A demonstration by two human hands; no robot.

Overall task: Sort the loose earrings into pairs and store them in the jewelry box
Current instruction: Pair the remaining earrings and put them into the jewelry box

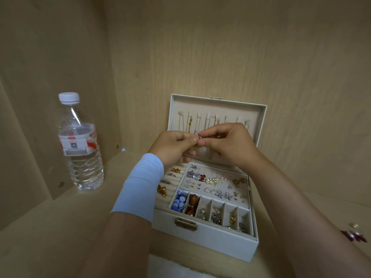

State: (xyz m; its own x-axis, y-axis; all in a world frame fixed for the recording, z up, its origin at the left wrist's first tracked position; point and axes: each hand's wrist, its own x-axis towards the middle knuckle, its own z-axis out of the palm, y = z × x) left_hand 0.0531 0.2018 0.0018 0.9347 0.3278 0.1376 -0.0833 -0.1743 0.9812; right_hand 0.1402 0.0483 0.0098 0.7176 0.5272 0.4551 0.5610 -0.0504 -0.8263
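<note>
Earring (pixel 200 138), tiny and metallic with a pinkish glint, held in the air above the open jewelry box (pixel 204 235), just in front of its raised lid (pixel 263 117). Pinched from both sides: left hand (pixel 172 146) closing on it from the left with thumb and curled fingers, right hand (pixel 226 143) closing from the right, fingertips (pixel 207 135) bunched tight against the piece. Both hands equally near, almost meeting around it. Long axis too small to make out.

Straight below the pinch, inside the box: pale perforated panel (pixel 226 177), flat and velvety, dotted with small holes, already crowded with sparkling studs, pearl clusters, red and amber pieces. Probable next move, then, a short drop downward from the fingers.

Along the box's front edge, a row of narrow divided compartments (pixel 210 207) with blue beads, amber stones, silver and gold pieces. On the box's left side, ridged ring rolls (pixel 170 197) with a few amber and silver items tucked in. Inside the lid, fine chains hung from small tabs.

Box cream, leather-like, rectangular, with a brass clasp (pixel 185 223) on the front wall. Left of the box, an upright clear plastic water bottle (pixel 80 153) with a white cap. Right of the box, well apart, a few loose earrings (pixel 354 234) in red and pearl. Pale wood-grain shelf (pixel 50 227) beneath.
</note>
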